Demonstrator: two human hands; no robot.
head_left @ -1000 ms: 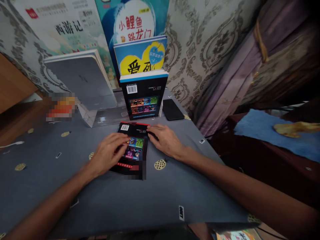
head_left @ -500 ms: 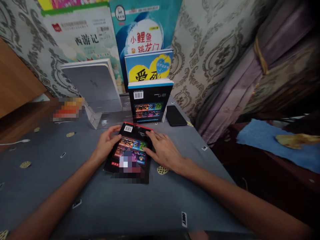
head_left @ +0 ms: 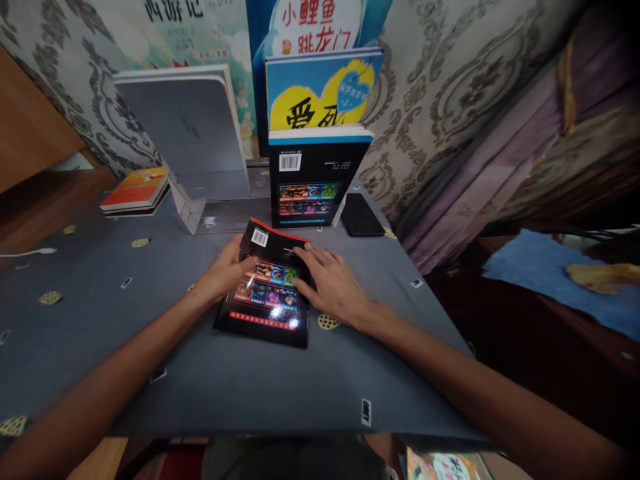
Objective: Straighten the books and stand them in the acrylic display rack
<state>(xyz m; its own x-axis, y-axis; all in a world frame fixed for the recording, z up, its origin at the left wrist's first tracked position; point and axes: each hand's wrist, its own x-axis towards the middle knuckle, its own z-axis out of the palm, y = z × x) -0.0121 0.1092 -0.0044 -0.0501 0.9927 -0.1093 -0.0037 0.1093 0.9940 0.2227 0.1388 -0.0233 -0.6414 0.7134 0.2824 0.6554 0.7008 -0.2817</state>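
Note:
A black book [head_left: 265,321] with a red edge, a barcode and rows of small coloured pictures lies back cover up, slightly turned. My left hand [head_left: 224,272] grips its left side, thumb on the cover and fingers mostly hidden beyond the edge. Over the right side rests my right hand [head_left: 336,285], fingers stretched out on the cover and thumb apart. Just behind stands a similar black book [head_left: 305,175] with a blue top edge, in a clear acrylic stand [head_left: 235,217]. A grey book [head_left: 187,133] leans in the stand's left part.
A blue and yellow book [head_left: 325,90] stands behind the black one, with taller picture books [head_left: 193,47] at the wall. A black phone [head_left: 361,215] lies right of the stand, orange-covered books [head_left: 136,190] left. A white cable [head_left: 30,253] crosses the grey tablecloth [head_left: 90,347].
The camera view has tipped downward, showing more of the table's front edge. My left thumb reaches further onto the cover, and the book's upper left corner looks slightly raised.

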